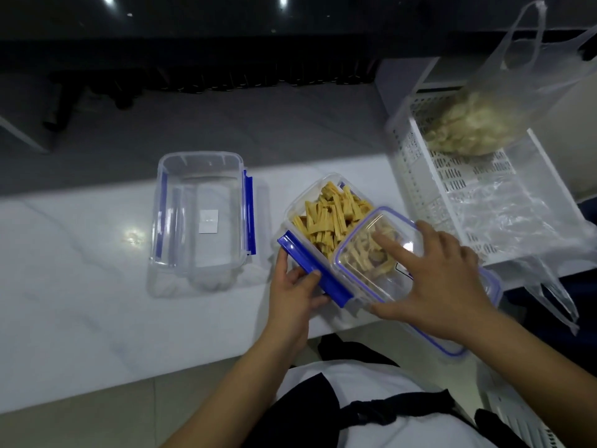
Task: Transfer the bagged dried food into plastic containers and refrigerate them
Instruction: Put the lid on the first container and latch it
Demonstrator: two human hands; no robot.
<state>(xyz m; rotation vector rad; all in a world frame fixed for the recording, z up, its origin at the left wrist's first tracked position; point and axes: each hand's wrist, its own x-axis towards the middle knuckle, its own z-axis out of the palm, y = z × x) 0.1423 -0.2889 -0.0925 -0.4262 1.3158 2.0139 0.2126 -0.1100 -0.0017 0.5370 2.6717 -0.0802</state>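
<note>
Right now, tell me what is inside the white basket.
The white basket holds a clear bag of pale dried food at its far end and crumpled clear plastic nearer. Anything beneath them is hidden.

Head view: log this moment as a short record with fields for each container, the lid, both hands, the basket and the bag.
filled container: on the white counter, holds yellow dried strips, partly uncovered
lid: clear with blue rim, lying askew over the container's near half
left hand: gripping the blue latch
right hand: spread flat on the lid
empty container: to the left, open, blue side latches
basket: white, perforated, at right
bag: clear plastic, pale dried food inside, sitting in the basket
</note>
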